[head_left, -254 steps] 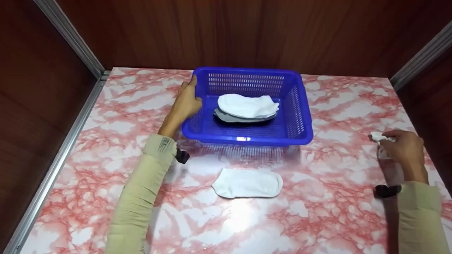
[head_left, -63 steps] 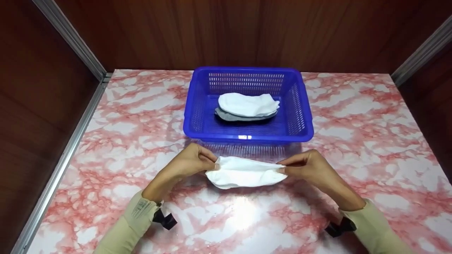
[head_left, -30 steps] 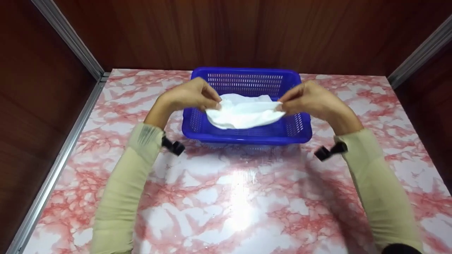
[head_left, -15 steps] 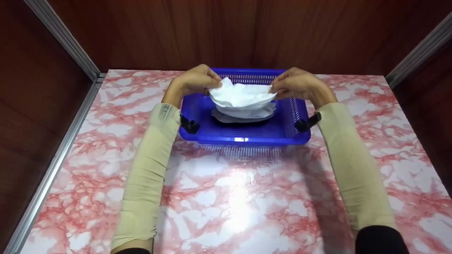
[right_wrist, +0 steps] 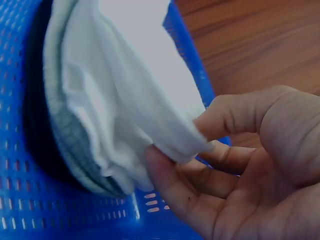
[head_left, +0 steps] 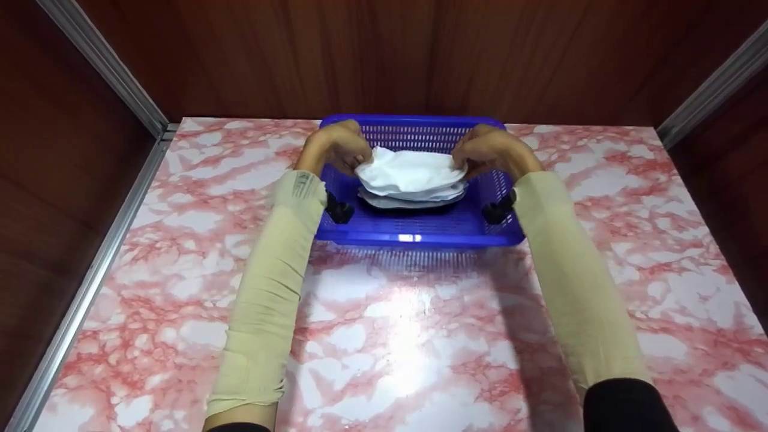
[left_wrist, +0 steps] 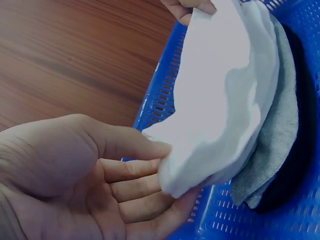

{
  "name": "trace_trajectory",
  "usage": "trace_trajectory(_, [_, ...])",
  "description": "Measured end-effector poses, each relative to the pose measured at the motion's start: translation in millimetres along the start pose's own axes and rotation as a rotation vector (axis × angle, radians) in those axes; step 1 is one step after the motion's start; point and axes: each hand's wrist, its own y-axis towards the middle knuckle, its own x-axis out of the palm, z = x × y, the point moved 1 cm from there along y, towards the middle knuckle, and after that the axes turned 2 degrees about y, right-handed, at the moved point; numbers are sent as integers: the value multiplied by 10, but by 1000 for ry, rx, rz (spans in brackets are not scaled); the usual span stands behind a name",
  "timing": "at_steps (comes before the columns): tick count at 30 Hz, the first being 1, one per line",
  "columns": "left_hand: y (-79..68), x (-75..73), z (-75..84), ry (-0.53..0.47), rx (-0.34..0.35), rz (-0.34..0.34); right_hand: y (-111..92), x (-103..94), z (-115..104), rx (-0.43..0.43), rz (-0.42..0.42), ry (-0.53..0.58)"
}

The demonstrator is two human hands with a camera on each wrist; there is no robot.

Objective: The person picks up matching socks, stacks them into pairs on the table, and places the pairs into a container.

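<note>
A white sock (head_left: 414,169) lies stretched sideways over the stack inside the blue basket (head_left: 420,239). My left hand (head_left: 343,146) pinches its left end between thumb and fingers, as the left wrist view shows. At the other end, my right hand (head_left: 489,149) pinches the sock, its thumb on top and fingertips beneath in the right wrist view. Under it are more white socks (right_wrist: 82,85), then a grey sock (left_wrist: 272,145), with a black sock (left_wrist: 300,165) at the bottom. Both hands are inside the basket, above its floor.
The basket stands on a red-and-white marbled table (head_left: 384,336), close to the brown wood-grain back panel (head_left: 384,54). Side panels with metal rails (head_left: 90,288) border the table left and right.
Earlier the right hand fetched a white sock from the table's right and another lay in front. Both hands then carried the white sock forward from before the basket and lowered it onto the stack.
</note>
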Motion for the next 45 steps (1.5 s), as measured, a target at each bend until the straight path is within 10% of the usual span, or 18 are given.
trace_trajectory(9, [109,37,6,35,-113,-32,50,121,59,-8,51,-125])
trace_trajectory(20, [226,101,-191,6,-25,1,118,161,183,-61,42,-155])
trace_trajectory(35, [151,135,-52,118,-20,-46,83,116,170,-106,77,-319])
trace_trajectory(45, [73,154,32,374,44,-58,-46,95,88,-153,50,-302])
